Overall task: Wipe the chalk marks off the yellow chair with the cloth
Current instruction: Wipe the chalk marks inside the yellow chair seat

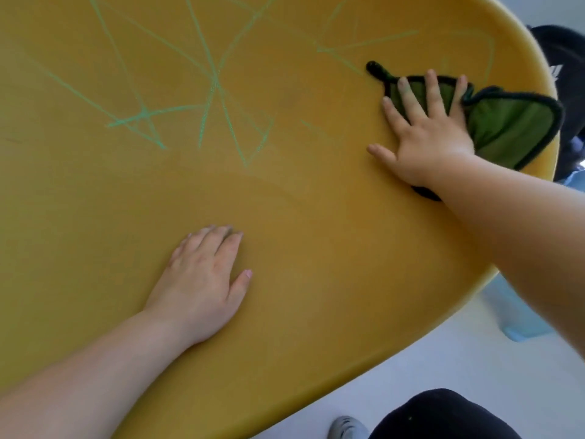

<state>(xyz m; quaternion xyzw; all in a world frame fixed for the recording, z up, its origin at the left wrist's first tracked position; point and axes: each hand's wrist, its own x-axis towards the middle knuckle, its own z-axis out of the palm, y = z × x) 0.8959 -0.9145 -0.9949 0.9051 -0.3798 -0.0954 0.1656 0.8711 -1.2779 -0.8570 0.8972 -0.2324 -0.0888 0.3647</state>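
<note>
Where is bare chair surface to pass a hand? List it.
Bare yellow lies between the left hand and the right hand, and left of the left hand below the chalk marks. Crowded on the chair: upper middle, with marks, and right rim, under the cloth.

Bright, soft, even light with no harsh glare. The yellow chair [300, 232] carries only a faint, diffuse shadow beside the left hand [202, 280]. The pale floor [443, 369] looks washed out. Wide-angle distortion curves the chair's rim. The whole picture is slightly soft.
</note>
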